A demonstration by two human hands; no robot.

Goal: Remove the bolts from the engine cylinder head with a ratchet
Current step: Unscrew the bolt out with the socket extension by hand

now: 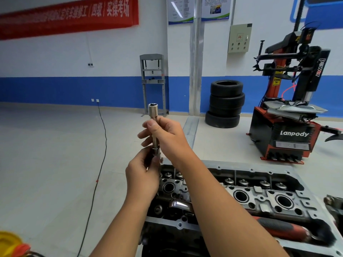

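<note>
In front of me both hands hold a chrome extension bar [154, 125] upright, with a socket [153, 108] on its top end. My right hand [165, 134] grips the bar's shaft from the right. Below it, my left hand [143, 173] pinches the bar's lower end. The engine cylinder head [259, 193] lies beneath my arms, showing valve springs and round plug wells. A ratchet with a red and black handle [282, 229] rests across the head; its chrome head end [179, 204] shows between my forearms.
A black cable [103, 145] runs across the pale floor on the left. A stack of tyres [225, 103] stands by the wall, a tyre changer [289, 108] at the right. A grey press frame [153, 84] stands against the wall. A yellow object [9, 243] sits bottom left.
</note>
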